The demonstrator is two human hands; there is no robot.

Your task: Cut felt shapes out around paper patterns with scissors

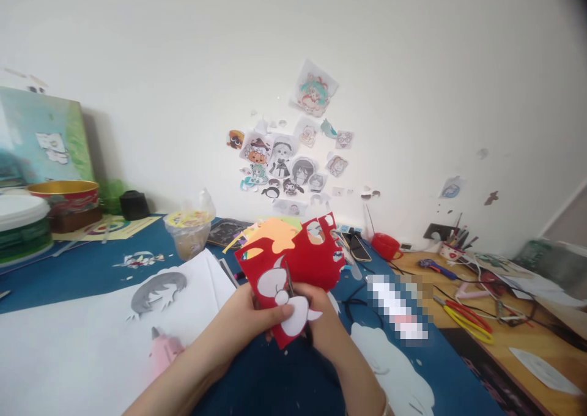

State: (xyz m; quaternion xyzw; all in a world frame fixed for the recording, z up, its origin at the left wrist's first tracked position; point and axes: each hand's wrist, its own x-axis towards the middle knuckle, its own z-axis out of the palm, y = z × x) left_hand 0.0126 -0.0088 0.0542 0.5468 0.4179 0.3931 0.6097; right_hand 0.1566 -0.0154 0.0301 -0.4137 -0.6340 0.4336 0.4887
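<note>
My left hand (254,312) grips a red sheet (316,263) with its thumb pressed on a white bow-shaped paper cutout (274,280) lying on it. Several holes and notches are cut in the sheet's far part. My right hand (318,309) is closed round dark-handled scissors (290,276), whose blades lie at the red sheet beside the bow; the handles are mostly hidden. Past the sheet lies orange paper (275,232). Left of my forearm are a pink glue gun (164,353) and a grey hair-shaped cutout (158,290) on white paper (92,342).
A lidded plastic cup (189,229), a phone (356,246) and a red mug (386,245) stand along the back of the blue table. White cloud-shaped paper (394,367) lies at right, near red-and-yellow-handled pliers (468,321) and cables. A white-lidded tub (22,229) stands far left.
</note>
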